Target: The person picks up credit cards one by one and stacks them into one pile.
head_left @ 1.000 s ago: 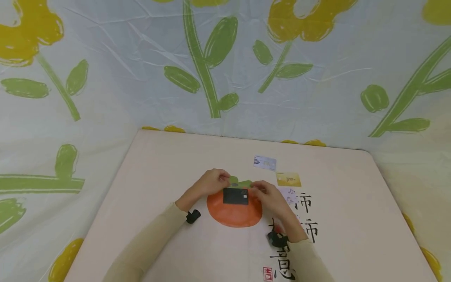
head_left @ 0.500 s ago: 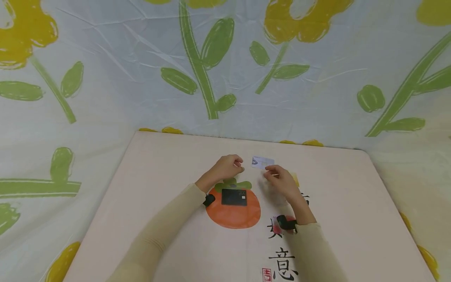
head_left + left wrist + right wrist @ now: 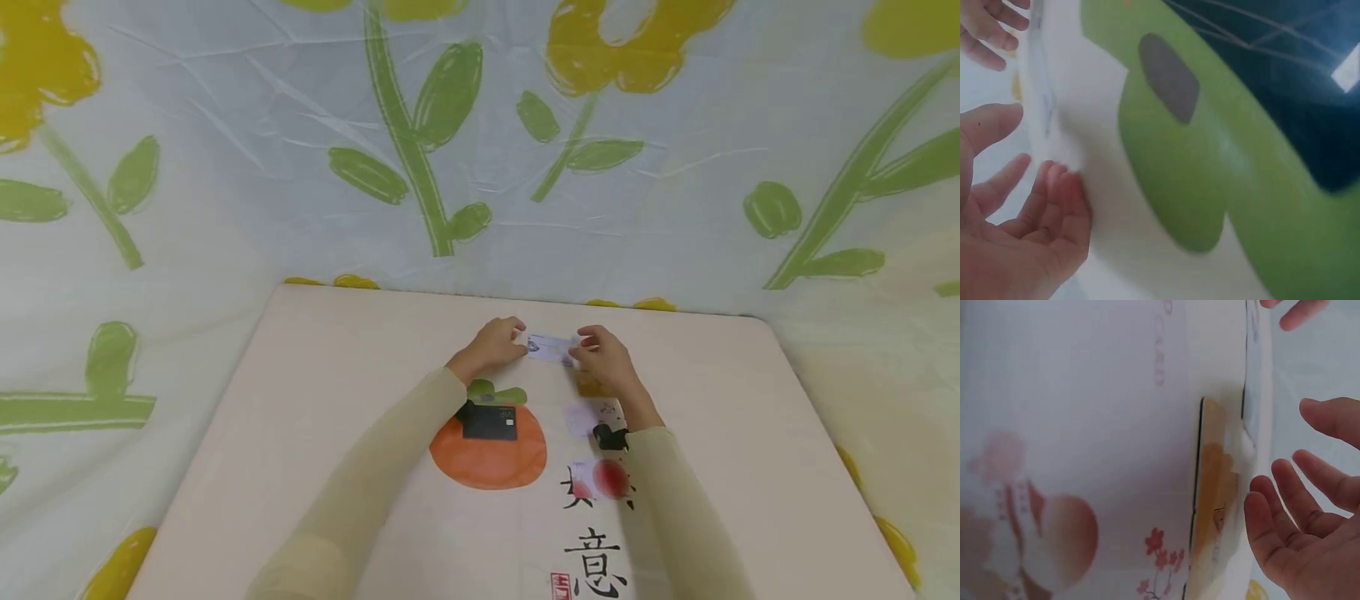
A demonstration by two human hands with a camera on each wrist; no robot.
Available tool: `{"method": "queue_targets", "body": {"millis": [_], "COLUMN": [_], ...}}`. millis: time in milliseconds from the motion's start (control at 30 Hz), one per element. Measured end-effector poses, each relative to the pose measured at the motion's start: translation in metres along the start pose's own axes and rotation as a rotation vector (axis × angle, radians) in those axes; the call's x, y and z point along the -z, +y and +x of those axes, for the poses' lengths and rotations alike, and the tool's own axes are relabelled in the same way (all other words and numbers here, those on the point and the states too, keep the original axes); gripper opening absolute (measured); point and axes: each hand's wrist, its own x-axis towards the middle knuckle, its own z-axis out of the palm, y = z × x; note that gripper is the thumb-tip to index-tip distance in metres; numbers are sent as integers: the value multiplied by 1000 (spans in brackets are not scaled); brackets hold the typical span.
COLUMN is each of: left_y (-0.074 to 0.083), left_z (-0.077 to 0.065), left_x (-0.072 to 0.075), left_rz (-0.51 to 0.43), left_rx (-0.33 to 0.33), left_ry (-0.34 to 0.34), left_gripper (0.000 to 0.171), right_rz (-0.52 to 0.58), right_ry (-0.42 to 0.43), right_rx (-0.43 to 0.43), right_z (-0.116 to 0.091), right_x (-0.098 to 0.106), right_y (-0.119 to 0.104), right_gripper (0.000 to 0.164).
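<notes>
A pale silver-white card lies near the far part of the table, between both hands in the head view. My left hand is at its left end, and my right hand is at its right end, overlapping it. In the left wrist view the left hand has loosely bent fingers spread apart, nothing between them. The right wrist view shows the right hand likewise relaxed, thumb apart from the fingers. A yellow card sits under the right hand's wrist, partly hidden.
A black card marked VIP rests on the printed orange persimmon. A pale purple card and a card with red blossoms form a column on the right, near the printed characters. A floral cloth hangs behind the table.
Both hands have left the black card on the persimmon and moved away from me and to the right, to the ends of the silver-white card. The view has shifted slightly.
</notes>
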Motion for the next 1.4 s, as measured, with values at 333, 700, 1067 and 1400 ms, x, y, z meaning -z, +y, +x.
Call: {"method": "queue_targets", "body": {"millis": [333, 700, 1067, 1400], "left_y": [7, 11, 12, 19], "left_z": [1, -1, -2, -5], "left_x": [-13, -14, -16, -19], "left_rz": [106, 150, 142, 161], "left_rx": [119, 137, 174, 192], "left_ry": [53, 55, 80, 114], "left_gripper": [52, 50, 49, 37], "right_rz": [-22, -72, -76, 6], "right_ry": [-118, -108, -99, -92], "right_rx": [-43, -4, -31, -57], "right_z": [13, 13, 14, 11], "right_x": [0, -1, -6, -7], "right_y": [11, 10, 10, 8], "right_gripper": [63, 54, 49, 49]}}
